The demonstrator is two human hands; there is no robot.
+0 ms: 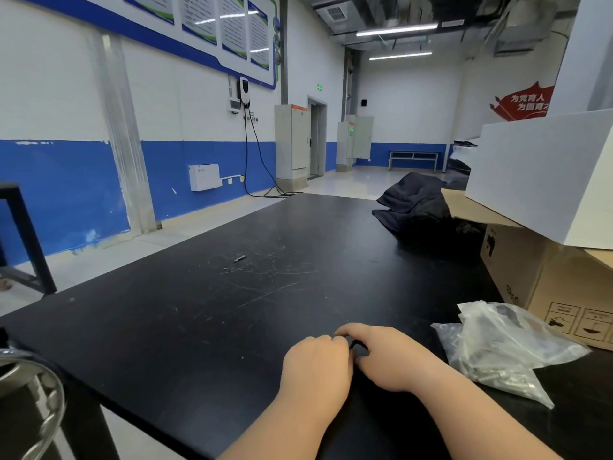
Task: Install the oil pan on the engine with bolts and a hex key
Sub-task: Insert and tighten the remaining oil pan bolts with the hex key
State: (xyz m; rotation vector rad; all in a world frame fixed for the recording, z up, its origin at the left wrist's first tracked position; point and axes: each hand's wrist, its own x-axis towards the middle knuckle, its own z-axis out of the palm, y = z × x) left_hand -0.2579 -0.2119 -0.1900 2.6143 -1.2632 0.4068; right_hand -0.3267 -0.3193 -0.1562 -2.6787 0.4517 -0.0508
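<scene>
Left hand (315,366) and right hand (388,356) meet on the worktop (199,327), each grip pinched on 1 dark part (357,345).

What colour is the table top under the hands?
The table top is black with pale scratches, seen in the head view.

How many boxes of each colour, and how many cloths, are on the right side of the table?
Brown cardboard box: 1
White box: 1
Dark cloth: 1
Total: 3
</scene>
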